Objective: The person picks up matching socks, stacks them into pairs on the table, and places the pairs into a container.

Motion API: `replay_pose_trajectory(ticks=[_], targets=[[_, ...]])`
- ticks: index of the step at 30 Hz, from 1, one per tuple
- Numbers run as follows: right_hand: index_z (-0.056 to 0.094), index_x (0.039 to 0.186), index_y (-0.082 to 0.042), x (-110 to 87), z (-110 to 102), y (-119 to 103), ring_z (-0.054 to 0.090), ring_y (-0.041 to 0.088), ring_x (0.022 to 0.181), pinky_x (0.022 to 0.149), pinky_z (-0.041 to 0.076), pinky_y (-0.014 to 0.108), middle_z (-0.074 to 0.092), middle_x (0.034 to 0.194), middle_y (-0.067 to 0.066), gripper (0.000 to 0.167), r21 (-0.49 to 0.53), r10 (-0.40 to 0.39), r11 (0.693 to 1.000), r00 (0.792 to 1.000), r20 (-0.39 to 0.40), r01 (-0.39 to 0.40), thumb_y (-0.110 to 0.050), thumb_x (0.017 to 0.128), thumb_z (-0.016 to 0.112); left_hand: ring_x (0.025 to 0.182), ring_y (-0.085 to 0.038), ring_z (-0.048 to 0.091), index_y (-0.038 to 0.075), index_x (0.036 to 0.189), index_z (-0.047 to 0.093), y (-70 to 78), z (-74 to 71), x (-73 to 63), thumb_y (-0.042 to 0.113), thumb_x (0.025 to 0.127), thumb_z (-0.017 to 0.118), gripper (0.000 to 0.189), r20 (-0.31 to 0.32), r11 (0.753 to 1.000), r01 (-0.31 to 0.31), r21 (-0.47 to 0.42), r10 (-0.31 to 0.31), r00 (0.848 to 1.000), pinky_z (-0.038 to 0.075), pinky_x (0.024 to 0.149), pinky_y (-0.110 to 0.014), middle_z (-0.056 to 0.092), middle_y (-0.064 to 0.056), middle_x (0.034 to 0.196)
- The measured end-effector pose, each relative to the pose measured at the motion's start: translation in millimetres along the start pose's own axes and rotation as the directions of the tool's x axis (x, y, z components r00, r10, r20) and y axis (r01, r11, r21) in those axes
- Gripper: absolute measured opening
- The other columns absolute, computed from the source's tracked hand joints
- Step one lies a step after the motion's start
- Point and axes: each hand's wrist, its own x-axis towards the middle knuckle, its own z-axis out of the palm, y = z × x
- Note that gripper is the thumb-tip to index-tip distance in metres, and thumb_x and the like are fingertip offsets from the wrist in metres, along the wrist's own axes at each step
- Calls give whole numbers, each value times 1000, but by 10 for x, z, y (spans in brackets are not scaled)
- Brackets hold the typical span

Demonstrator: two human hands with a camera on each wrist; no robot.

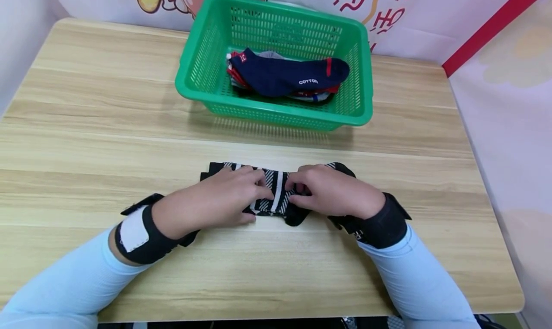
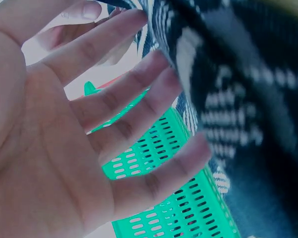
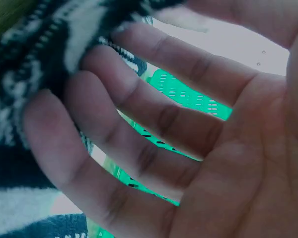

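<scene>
A black, white and grey patterned pair of socks [image 1: 279,190] lies flat across the table in front of me, cuffs to the left. On its left part rests my left hand [image 1: 228,192], palm down. My right hand [image 1: 332,190] is over the toe part, thumb toward the left hand. In the left wrist view, nearly straight fingertips of the left hand [image 2: 64,144] touch the knit fabric [image 2: 238,119]. The right wrist view has gently bent fingers of the right hand [image 3: 228,163] pressing on the fabric [image 3: 20,134]. Part of the socks is hidden under both hands.
Behind the socks stands a green plastic basket [image 1: 276,111] with perforated walls. Inside it, a navy sock [image 1: 280,75] marked COTTON lies on top of other socks. The wooden table [image 1: 108,128] meets a printed wall [image 1: 414,32] at the back.
</scene>
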Motion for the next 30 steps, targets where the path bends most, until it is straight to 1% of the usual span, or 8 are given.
replay_pose_trajectory(ticks=[3, 6, 10, 14, 20, 24, 27, 30], targets=[[70, 121, -15, 12, -5, 23, 61, 13, 91, 84, 52, 34, 66, 104, -1, 25, 4, 11, 1000, 1000, -28, -11, -23, 99, 62, 116, -26, 58, 18, 130, 67, -25, -1, 8, 34, 87, 78, 48, -5, 999, 26, 20, -26, 1000, 53, 89, -52, 62, -6, 125], [68, 127, -13, 30, -4, 50, 61, 17, 106, 96, 51, 40, 66, 115, 3, 30, -4, 23, 1000, 997, -72, -24, -23, 99, 61, 119, -28, 58, 16, 132, 65, -51, -10, 16, 36, 90, 74, 48, -28, 998, 54, 38, -53, 998, 52, 92, -53, 61, -8, 128], [66, 130, -12, 53, 5, 81, 59, 20, 112, 99, 48, 42, 63, 121, 6, 34, -22, 32, 999, 990, -137, -35, -25, 99, 61, 128, -33, 54, 12, 136, 62, -88, -32, 30, 38, 94, 69, 51, -49, 994, 93, 49, -91, 995, 49, 100, -55, 58, -14, 137], [64, 134, -11, 65, 15, 105, 56, 24, 118, 103, 47, 44, 60, 129, 10, 39, -46, 33, 998, 983, -181, -42, -27, 98, 63, 141, -39, 43, 11, 144, 54, -134, -35, 45, 38, 97, 65, 55, -34, 990, 137, 38, -136, 990, 41, 110, -58, 47, -20, 150], [52, 146, -13, 77, 53, 113, 39, 33, 144, 117, 34, 53, 42, 155, 17, 51, -89, 32, 995, 982, -188, -50, -30, 99, 62, 150, -42, 27, 18, 154, 39, -191, -9, 65, 39, 98, 62, 63, -5, 985, 170, 26, -170, 986, 34, 111, -65, 30, -18, 162], [44, 151, -15, 99, 97, 89, 29, 32, 151, 121, 28, 51, 32, 161, 15, 58, -112, 15, 993, 984, -175, -35, -35, 100, 61, 153, -39, 19, 23, 158, 30, -200, 9, 74, 41, 99, 60, 68, 14, 987, 159, 17, -159, 987, 29, 113, -68, 21, -15, 166], [42, 152, -15, 108, 120, 76, 26, 31, 152, 121, 26, 50, 31, 163, 12, 59, -125, 14, 992, 987, -158, -35, -36, 100, 60, 154, -37, 17, 23, 157, 31, -197, 13, 71, 41, 99, 59, 67, 31, 987, 157, 23, -158, 987, 27, 113, -69, 20, -13, 166], [43, 151, -14, 112, 128, 73, 26, 31, 152, 121, 27, 51, 32, 162, 10, 58, -147, 17, 988, 988, -156, -40, -36, 100, 59, 153, -38, 20, 23, 155, 37, -199, 13, 62, 35, 100, 60, 62, 26, 987, 156, 46, -157, 987, 30, 111, -69, 25, -12, 165]])
